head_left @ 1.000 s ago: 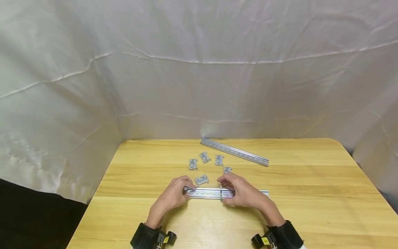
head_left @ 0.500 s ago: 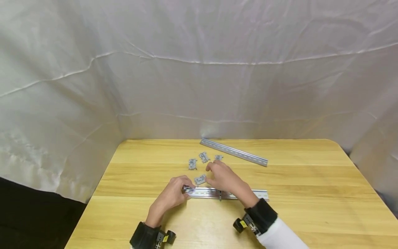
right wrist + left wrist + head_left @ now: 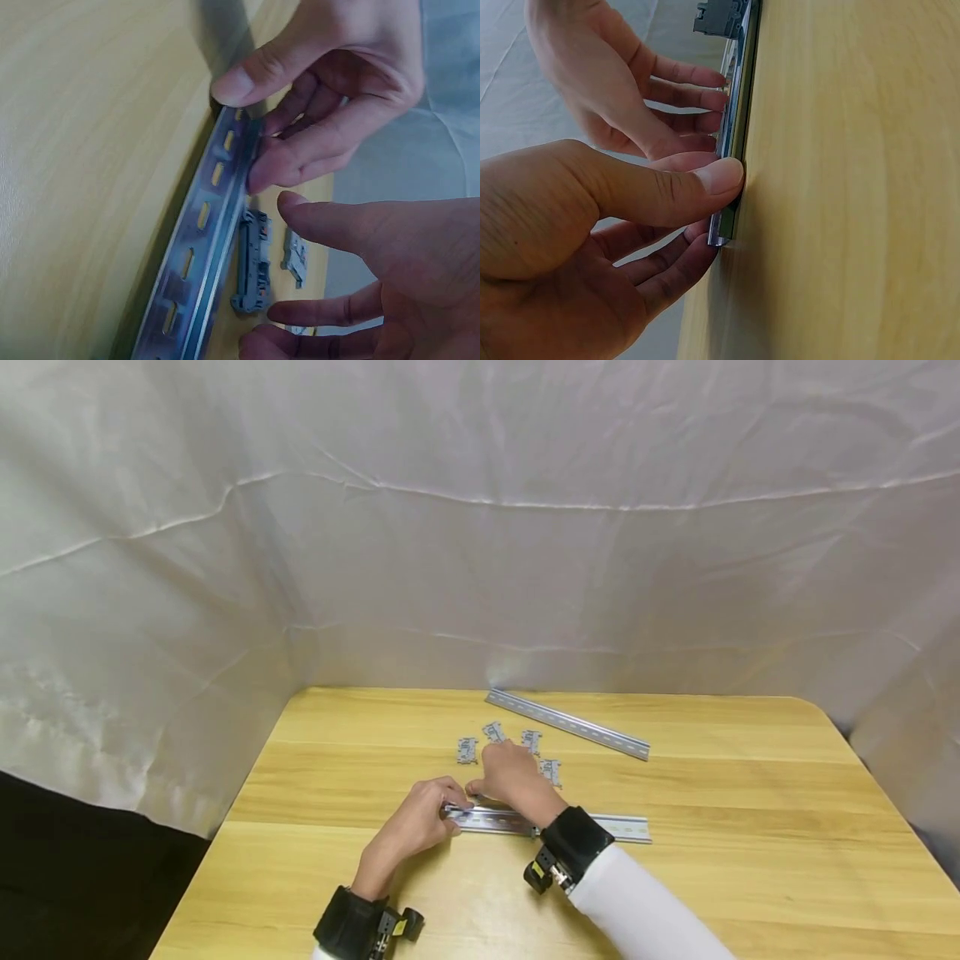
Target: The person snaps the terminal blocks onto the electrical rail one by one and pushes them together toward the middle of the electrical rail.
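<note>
Progress, as judged: one dark grey plastic block (image 3: 721, 19) mounted on the slotted silver metal rail (image 3: 498, 821); five loose grey plastic pieces (image 3: 467, 750) remain, four ringing the right hand (image 3: 512, 774) from ten to three o'clock. Left hand (image 3: 422, 816) pinches the rail's nine-o'clock end. Right wrist view shows right fingers wide about the fifth piece (image 3: 253, 262), which the head view mostly hides

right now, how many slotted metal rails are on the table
2: the front rail, gripped at one end by the left hand, and the back rail, slanted, further back on the table.
</note>
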### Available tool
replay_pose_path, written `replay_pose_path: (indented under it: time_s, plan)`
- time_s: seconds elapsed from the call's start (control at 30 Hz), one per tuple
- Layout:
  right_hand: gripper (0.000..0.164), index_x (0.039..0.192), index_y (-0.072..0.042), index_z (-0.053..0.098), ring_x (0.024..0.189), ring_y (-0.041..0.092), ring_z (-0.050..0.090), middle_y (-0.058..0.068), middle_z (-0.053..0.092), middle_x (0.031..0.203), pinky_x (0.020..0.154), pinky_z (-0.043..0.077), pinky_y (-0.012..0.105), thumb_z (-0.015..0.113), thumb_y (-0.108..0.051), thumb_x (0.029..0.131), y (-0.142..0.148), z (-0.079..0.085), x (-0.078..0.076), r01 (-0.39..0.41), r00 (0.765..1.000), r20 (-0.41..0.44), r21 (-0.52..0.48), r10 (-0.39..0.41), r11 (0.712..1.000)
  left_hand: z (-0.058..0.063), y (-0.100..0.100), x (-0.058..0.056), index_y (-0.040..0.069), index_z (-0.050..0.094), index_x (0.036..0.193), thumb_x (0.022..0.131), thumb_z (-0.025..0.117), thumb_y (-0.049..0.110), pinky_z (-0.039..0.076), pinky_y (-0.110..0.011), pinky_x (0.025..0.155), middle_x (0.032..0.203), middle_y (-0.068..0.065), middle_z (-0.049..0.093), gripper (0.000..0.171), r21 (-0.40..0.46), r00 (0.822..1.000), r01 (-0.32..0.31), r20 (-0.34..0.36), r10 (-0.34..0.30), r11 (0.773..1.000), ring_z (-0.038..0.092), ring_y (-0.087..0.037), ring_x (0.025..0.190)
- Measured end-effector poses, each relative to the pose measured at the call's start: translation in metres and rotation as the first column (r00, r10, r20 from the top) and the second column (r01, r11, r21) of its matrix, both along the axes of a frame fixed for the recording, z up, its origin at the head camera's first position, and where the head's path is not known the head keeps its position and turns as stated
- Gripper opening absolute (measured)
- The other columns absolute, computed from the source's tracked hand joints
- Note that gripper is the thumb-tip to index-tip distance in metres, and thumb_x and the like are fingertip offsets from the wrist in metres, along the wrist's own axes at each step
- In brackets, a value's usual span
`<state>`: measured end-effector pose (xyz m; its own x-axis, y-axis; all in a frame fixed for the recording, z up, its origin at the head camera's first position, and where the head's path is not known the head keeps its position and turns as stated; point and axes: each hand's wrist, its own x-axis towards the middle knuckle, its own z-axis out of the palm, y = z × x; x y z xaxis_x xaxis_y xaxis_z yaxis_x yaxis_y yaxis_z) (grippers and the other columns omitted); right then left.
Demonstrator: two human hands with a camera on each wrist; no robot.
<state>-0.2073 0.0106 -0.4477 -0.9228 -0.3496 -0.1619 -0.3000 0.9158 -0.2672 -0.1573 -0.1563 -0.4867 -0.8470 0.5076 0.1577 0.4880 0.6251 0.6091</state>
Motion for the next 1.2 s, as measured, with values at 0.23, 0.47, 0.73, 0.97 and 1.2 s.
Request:
replay_pose_path:
  time_s: [0.23, 0.47, 0.73, 0.97, 1.2]
  plan:
    - [0.041, 0.066, -0.011, 0.057, 0.061, 0.016, 0.050, 0.000, 0.053, 0.064, 0.050, 0.046, 0.027, 0.079, -0.045, 0.077, -0.005, -0.003, -0.001, 0.011, 1.000, -0.011, 0.078, -0.010, 0.997, 0.001, 0.003, 0.001, -0.001, 0.078, 0.094, 0.066, 0.076, -0.010, 0.055, -0.042, 0.085, 0.100, -0.010, 0.071, 0.029, -0.001, 1.000, 0.007, -0.012, -0.007, 1.000, 0.066, -0.025, 0.094]
    - [0.033, 0.065, -0.009, 0.057, 0.054, 0.015, 0.045, -0.001, 0.045, 0.056, 0.046, 0.038, 0.025, 0.080, -0.030, 0.078, -0.005, -0.001, -0.002, 0.027, 1.000, 0.000, 0.068, -0.027, 0.997, 0.001, 0.005, -0.001, 0.000, 0.079, 0.093, 0.065, 0.075, -0.011, 0.055, -0.041, 0.081, 0.097, -0.007, 0.070, 0.030, -0.007, 1.000, 0.006, -0.016, -0.006, 1.000, 0.065, -0.023, 0.089]
    - [0.029, 0.068, -0.009, 0.056, 0.056, 0.015, 0.042, 0.000, 0.042, 0.060, 0.048, 0.036, 0.025, 0.081, -0.023, 0.073, 0.004, -0.001, -0.001, 0.026, 0.999, 0.028, 0.004, -0.026, 1.000, 0.001, 0.006, 0.000, -0.001, 0.078, 0.094, 0.066, 0.075, -0.010, 0.056, -0.041, 0.082, 0.097, -0.008, 0.070, 0.030, -0.010, 1.000, 0.007, 0.001, -0.007, 1.000, 0.065, -0.025, 0.090]
    - [0.022, 0.071, -0.009, 0.053, 0.053, 0.014, 0.038, 0.002, 0.041, 0.066, 0.048, 0.034, 0.026, 0.074, -0.014, 0.075, 0.033, 0.019, 0.007, 0.013, 0.998, 0.069, -0.175, -0.001, 0.984, 0.002, 0.005, 0.001, 0.000, 0.078, 0.097, 0.067, 0.075, -0.011, 0.057, -0.040, 0.082, 0.098, -0.007, 0.070, 0.032, -0.017, 1.000, -0.004, 0.012, 0.004, 1.000, 0.065, -0.024, 0.092]
    - [0.021, 0.086, -0.006, 0.065, 0.062, 0.013, 0.044, 0.002, 0.052, 0.076, 0.053, 0.038, 0.026, 0.076, -0.021, 0.075, 0.075, 0.029, 0.019, -0.033, 0.999, -0.042, -0.326, 0.021, 0.945, 0.001, 0.002, 0.002, 0.000, 0.078, 0.096, 0.067, 0.076, -0.009, 0.056, -0.040, 0.080, 0.098, -0.007, 0.070, 0.030, -0.025, 0.999, -0.033, 0.008, 0.033, 0.999, 0.064, -0.025, 0.091]
